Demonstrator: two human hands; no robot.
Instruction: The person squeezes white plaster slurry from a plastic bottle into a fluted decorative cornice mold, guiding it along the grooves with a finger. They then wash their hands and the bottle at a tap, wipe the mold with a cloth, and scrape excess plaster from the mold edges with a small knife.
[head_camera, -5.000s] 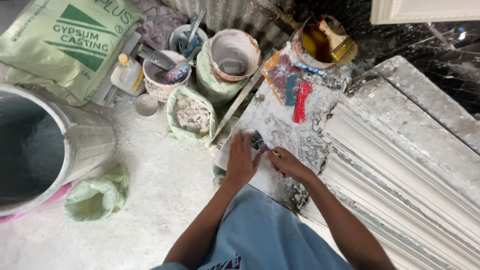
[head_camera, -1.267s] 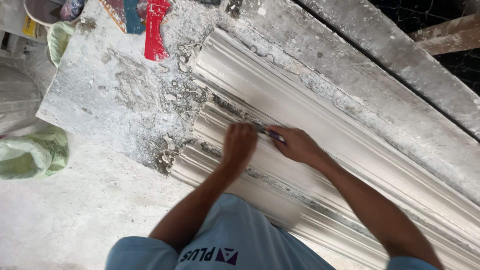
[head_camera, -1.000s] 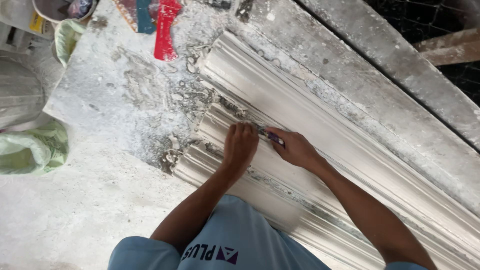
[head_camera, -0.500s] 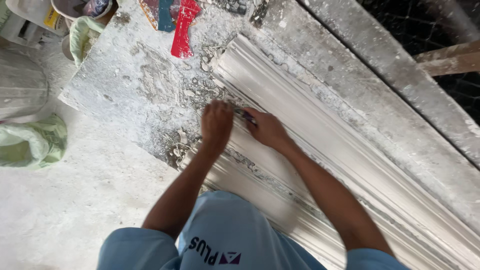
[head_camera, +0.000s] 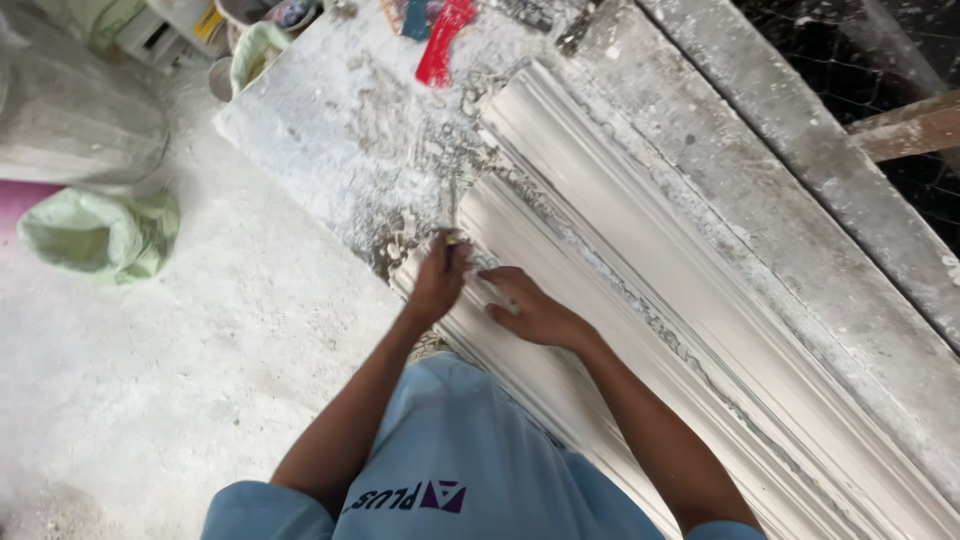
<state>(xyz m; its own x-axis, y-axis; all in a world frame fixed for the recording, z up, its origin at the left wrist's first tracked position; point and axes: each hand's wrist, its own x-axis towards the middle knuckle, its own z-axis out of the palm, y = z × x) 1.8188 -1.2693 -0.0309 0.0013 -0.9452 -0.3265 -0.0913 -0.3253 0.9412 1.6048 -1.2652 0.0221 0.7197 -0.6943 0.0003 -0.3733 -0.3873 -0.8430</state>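
White plaster moulding (head_camera: 640, 260) is lying diagonally across a dusty slab (head_camera: 350, 110) on the floor, running from upper centre to lower right. Left hand (head_camera: 438, 280) is sitting at the moulding's near end, fingers curled tight around a small tool (head_camera: 449, 215) whose thin blade is pointing up toward the crumbly plaster bits at the end of the profile. Right hand (head_camera: 530, 312) is lying just beside the left, flat on the moulding's ribs, fingers stretched out and gripping nothing, fingertips touching the surface close to the tool. Both hands are nearly touching. Red scraper (head_camera: 445, 42) is lying on the slab well apart, near the top edge, next to other tools too cut off to tell. Green bag (head_camera: 100, 232) is slumping on the floor at left, beside a grey drum (head_camera: 80, 120). Blue trousers (head_camera: 450, 460) are filling the bottom centre
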